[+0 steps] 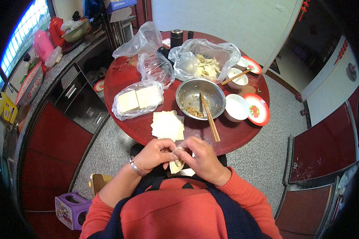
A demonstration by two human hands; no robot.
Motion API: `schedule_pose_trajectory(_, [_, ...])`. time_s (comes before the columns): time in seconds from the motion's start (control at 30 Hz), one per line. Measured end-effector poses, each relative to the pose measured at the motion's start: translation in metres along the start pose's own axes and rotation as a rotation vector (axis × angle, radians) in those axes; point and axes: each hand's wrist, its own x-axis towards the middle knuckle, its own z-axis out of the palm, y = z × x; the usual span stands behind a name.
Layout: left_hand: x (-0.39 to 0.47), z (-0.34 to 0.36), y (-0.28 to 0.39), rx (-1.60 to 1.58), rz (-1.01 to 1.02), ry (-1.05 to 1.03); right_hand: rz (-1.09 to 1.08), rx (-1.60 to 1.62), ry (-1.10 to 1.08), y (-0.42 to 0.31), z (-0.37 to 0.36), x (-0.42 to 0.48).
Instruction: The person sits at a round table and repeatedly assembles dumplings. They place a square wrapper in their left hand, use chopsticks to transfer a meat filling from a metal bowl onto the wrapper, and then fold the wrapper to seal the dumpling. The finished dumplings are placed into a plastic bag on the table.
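Between the fingertips of my left hand (pixel 157 155) and my right hand (pixel 202 156) is a folded wonton (pixel 176 165), pinched at its upper corners. Both hands are just off the table's near edge, above my lap. Directly beyond them lies a loose stack of square dough wrappers (pixel 168 125). A steel mixing bowl (pixel 184 89) beyond the stack holds a little minced filling (pixel 194 112). Wooden chopsticks (pixel 211 122) lean over its near rim. More wrappers (pixel 137 98) sit in a clear bag to the left. Folded wontons (pixel 208 66) fill an open plastic bag at the back.
A white bowl (pixel 237 107) and a red-rimmed plate (pixel 257 110) stand at the right of the round red table (pixel 128 130). Behind them is another bowl (pixel 237 79) with chopsticks across it. A black flask (pixel 176 38) stands at the back. A purple stool (pixel 73 209) is on the floor, lower left.
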Motion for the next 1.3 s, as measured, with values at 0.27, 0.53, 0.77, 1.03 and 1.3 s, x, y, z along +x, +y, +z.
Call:
schedule_pose_trajectory(0.27, [0.000,0.010,0.009,0.010,0.017,0.045,0.038,0.033,-0.133,-0.012,-0.022,0.004])
schedule_pose_trajectory(0.53, [0.005,0.006,0.005,-0.027,0.082,0.018,0.055,-0.039,-0.086,-0.013,-0.041,0.012])
schedule_pose_trajectory(0.77, [0.014,-0.004,-0.010,0.102,0.019,0.147,0.370,0.010,0.179,0.045,-0.076,0.098])
schedule_pose_trajectory(1.03, [0.020,-0.016,-0.028,0.237,0.090,0.263,0.241,0.072,0.458,0.121,-0.090,0.161])
schedule_pose_trajectory(1.3, [0.011,-0.033,-0.056,0.541,0.295,0.586,0.360,0.197,0.657,0.085,-0.044,-0.008])
